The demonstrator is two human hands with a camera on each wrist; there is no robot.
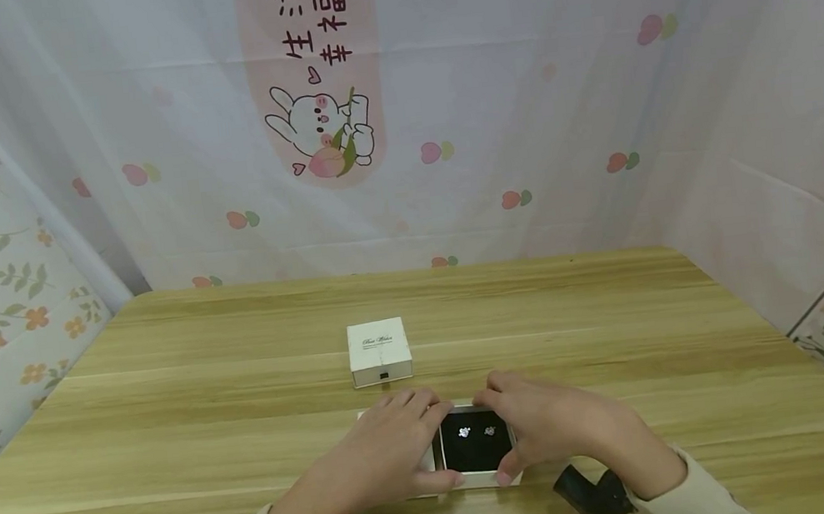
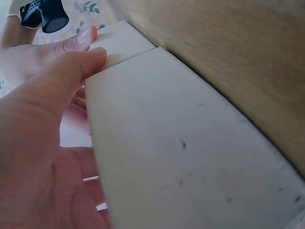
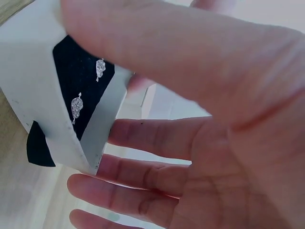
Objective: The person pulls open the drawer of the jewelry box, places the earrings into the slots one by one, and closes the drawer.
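A white jewelry box lies partly slid open near the front of the table. Its drawer (image 1: 509, 476) is lined with a black pad (image 1: 478, 454) bearing two sparkling stud earrings (image 1: 464, 432). My left hand (image 1: 395, 451) grips the box's white outer sleeve (image 2: 167, 133), thumb on the near side and fingers on the far side. With thumb and fingers on opposite sides, my right hand (image 1: 550, 418) holds the drawer near its right end. A black ribbon tab (image 3: 39, 145) sticks out from the drawer's end. In the head view the left hand hides most of the sleeve.
Behind the hands sits a second white box (image 1: 379, 351), closed, with printed script on top and a small black tab in front. The wooden table (image 1: 172, 416) meets a patterned curtain (image 1: 488, 115) at the back. Black wrist cameras (image 1: 595, 496) sit below the wrists.
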